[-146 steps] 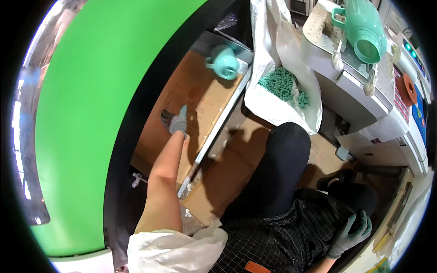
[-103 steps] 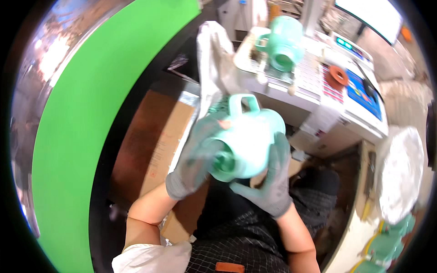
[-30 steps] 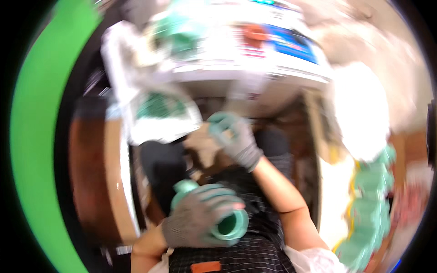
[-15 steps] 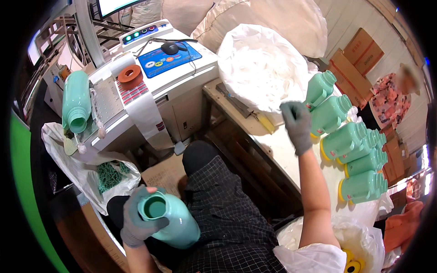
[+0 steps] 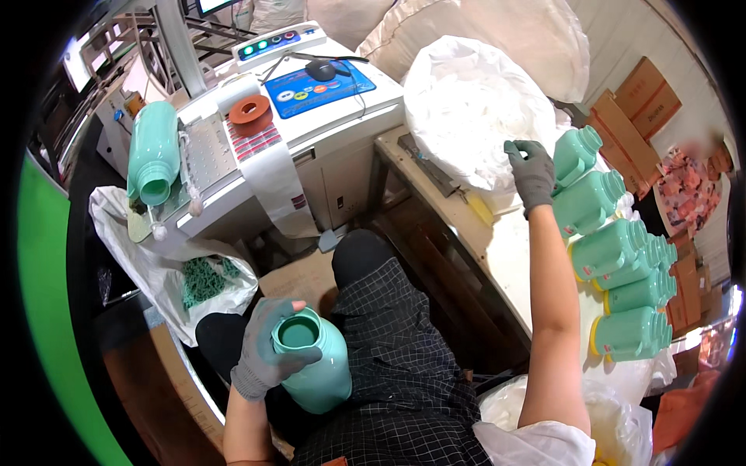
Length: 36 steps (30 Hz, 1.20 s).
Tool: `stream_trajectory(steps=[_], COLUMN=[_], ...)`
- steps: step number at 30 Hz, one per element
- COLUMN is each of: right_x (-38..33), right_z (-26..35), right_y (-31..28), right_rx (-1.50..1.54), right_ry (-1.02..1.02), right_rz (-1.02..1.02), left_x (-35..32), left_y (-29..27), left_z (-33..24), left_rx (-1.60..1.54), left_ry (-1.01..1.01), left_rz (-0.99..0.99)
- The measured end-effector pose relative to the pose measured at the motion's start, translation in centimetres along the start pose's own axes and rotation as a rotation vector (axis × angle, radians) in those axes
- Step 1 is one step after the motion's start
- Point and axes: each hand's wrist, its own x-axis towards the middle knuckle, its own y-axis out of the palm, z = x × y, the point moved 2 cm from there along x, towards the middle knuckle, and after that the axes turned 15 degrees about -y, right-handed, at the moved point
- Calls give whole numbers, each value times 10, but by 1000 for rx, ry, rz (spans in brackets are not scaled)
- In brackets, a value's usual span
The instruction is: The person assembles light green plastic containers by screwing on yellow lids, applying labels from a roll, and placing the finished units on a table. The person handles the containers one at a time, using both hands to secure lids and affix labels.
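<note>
L hand point(image 5: 270, 349) has the turquoise bottle point(image 5: 330, 371) over the lap, mouth up & tilted; its grip wraps the neck, thumb and fingers pressed on either side. Same hold as 0.5 s ago; 3.4 s ago both hands are on a turquoise bottle, now just the L.

R hand point(image 5: 533, 172) is out over the desk point(image 5: 497, 252), at the R edge of the big white bag point(image 5: 474, 116), w/ the row of turquoise jugs point(image 5: 610, 247) just beside it. Vs 0.5 s ago it's farther up along the bag's edge; then it's nearer the bag's lower R rim. R grip: fingers curled in, but can't tell if they pinch anything or touch the bag.

View's swung a bit since then, so most things sit slightly farther R in frame. Otherwise unchanged: 2nd bottle point(image 5: 153, 144) lying on the white machine point(image 5: 346, 120), orange roll point(image 5: 250, 115) near it, white sack point(image 5: 180, 326) w/ green shreds point(image 5: 203, 283) below, yellow-handled tool point(image 5: 479, 208) by the bag.
</note>
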Motion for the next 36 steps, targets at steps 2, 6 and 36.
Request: stream_trajectory(steps=[2,6,36], right_x=[7,16,-229], right_z=[1,31,291], right_y=[3,-3,-1], right_rx=[-133,3,873], right_ry=[-77,29,-1026], right_rz=[-86,-75,591], left_x=[1,-4,-15], left_y=[1,0,-11], left_z=[2,3,-56], left_rx=[44,50,664], left_ry=[8,38,299], left_rz=[13,-49,-96])
